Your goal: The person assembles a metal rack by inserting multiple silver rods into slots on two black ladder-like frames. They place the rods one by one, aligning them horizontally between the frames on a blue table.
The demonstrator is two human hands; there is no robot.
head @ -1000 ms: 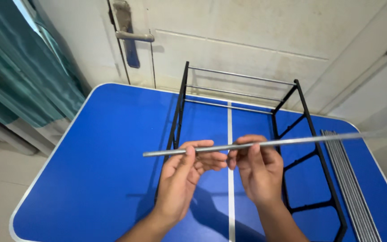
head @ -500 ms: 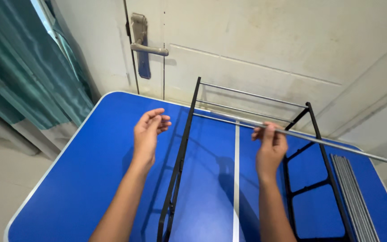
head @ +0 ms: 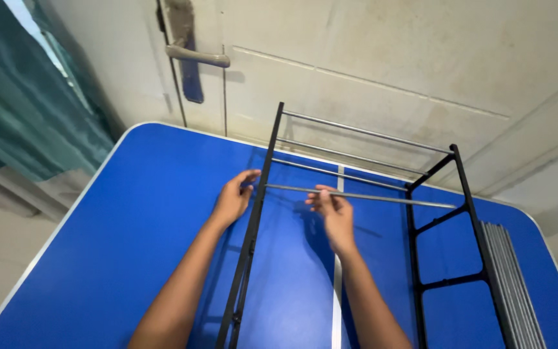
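A thin silver metal rod (head: 382, 196) lies across between the two black side frames of a rack, level with the table. My right hand (head: 332, 213) pinches this rod near its middle. My left hand (head: 234, 199) rests against the left black frame (head: 253, 226) at the rod's left end, fingers curled around the bar. Three more silver rods (head: 356, 132) are fitted between the frames farther back. The right black frame (head: 444, 220) stands on the blue table (head: 117, 232).
A bundle of several loose silver rods (head: 511, 284) lies along the table's right edge. A door with a metal lever handle (head: 196, 55) and a pale wall stand behind the table. A teal curtain (head: 14, 110) hangs at the left.
The rod was held free in front of me; now it sits across the two frames. My left hand moved right onto the left frame, and my right hand slid left along the rod.
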